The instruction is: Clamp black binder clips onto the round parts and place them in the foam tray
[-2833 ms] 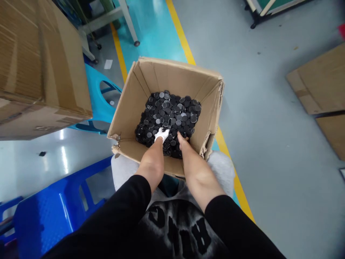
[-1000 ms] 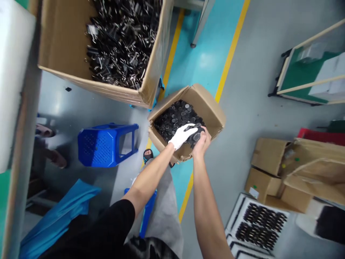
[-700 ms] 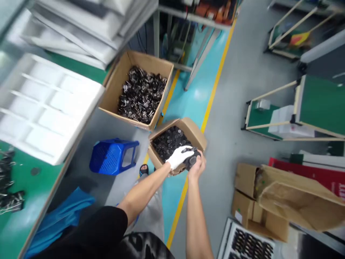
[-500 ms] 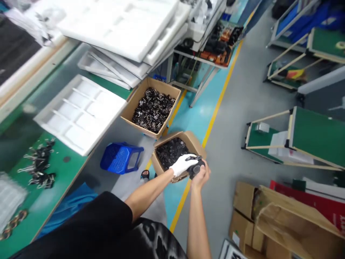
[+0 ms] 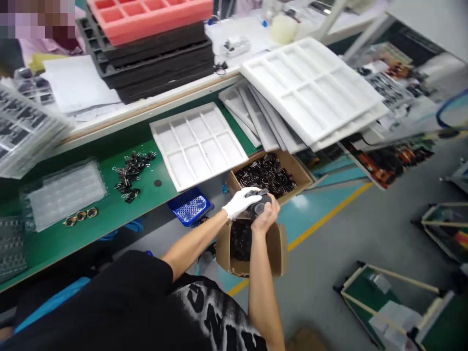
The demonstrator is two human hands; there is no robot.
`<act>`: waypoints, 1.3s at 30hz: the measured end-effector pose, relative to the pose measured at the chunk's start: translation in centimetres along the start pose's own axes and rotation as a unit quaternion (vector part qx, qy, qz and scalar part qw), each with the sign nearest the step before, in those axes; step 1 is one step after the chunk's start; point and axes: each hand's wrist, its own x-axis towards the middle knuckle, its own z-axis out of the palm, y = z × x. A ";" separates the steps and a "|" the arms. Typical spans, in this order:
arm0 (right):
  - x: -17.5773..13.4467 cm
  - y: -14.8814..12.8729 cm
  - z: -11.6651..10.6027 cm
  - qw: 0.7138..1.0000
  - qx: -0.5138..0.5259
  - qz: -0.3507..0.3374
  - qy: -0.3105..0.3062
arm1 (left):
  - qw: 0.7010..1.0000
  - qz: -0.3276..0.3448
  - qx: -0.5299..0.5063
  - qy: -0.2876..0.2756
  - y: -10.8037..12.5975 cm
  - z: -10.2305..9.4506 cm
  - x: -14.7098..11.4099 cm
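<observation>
As 2 hands (image 5: 242, 203) (image 5: 266, 217) curl half-closed, black discs (image 5: 260, 208) held between them, above an open box (image 5: 281, 251).

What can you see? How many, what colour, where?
Discs: several, dark, held at centre
Disc box: one, brown, below discs
Clip box: one, brown, beyond discs
Bench: one, green, left
Loose clips: many, black, on bench
Rings: three, gold-black, on bench
Plastic tray: one, see-through, on bench
Flat tray: one, white, on bench
Tray stack: one, white, right of it
Pink tray: one, pink, on black trays
Stool: one, blue, by bench
Carts: at least two, green, right
Small clutter: many, mixed, at back
Left hand: one, white-gloved, on discs
Right hand: one, bare, on discs
</observation>
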 end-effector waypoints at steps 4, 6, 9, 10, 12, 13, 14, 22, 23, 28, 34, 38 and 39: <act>-0.9 -4.7 13.9 0.990 0.035 -0.055 -0.125 | 0.990 0.038 -0.022 0.131 2.1 -13.7 1.8; -2.4 -6.3 20.5 0.979 0.057 -0.071 -0.184 | 0.979 0.044 -0.027 0.195 2.2 -19.9 1.8; -4.6 -7.6 28.5 0.958 0.081 -0.087 -0.259 | 0.958 0.045 -0.024 0.283 1.4 -27.2 1.5; -5.2 -7.7 30.5 0.952 0.084 -0.091 -0.281 | 0.950 0.046 -0.020 0.307 1.0 -29.0 1.4; -5.8 -7.5 33.5 0.940 0.082 -0.101 -0.316 | 0.937 0.049 -0.012 0.346 0.0 -31.4 1.6; -5.9 -7.2 34.5 0.935 0.077 -0.106 -0.329 | 0.931 0.052 -0.007 0.361 -0.5 -32.1 1.8; -5.8 -6.9 35.3 0.932 0.070 -0.111 -0.339 | 0.925 0.055 -0.001 0.375 -1.0 -32.5 2.0; -2.8 -4.8 38.5 0.933 -0.020 -0.150 -0.326 | 0.838 0.038 0.088 0.538 -3.6 -29.5 4.4; -2.3 -4.7 38.5 0.931 -0.028 -0.156 -0.330 | 0.828 0.032 0.104 0.550 -3.8 -29.1 4.7; -0.1 -3.8 37.5 0.892 -0.053 -0.212 -0.397 | 0.807 0.015 0.197 0.557 -4.4 -28.1 5.1; 0.6 -3.0 34.0 0.834 -0.069 -0.271 -0.476 | 0.809 0.025 0.293 0.509 -4.2 -28.3 3.4; 1.8 -1.8 29.8 0.833 -0.121 -0.250 -0.478 | 0.796 0.016 0.301 0.524 -3.3 -29.1 1.8; 2.2 -1.4 28.9 0.838 -0.140 -0.239 -0.471 | 0.788 0.010 0.300 0.538 -3.0 -29.5 1.5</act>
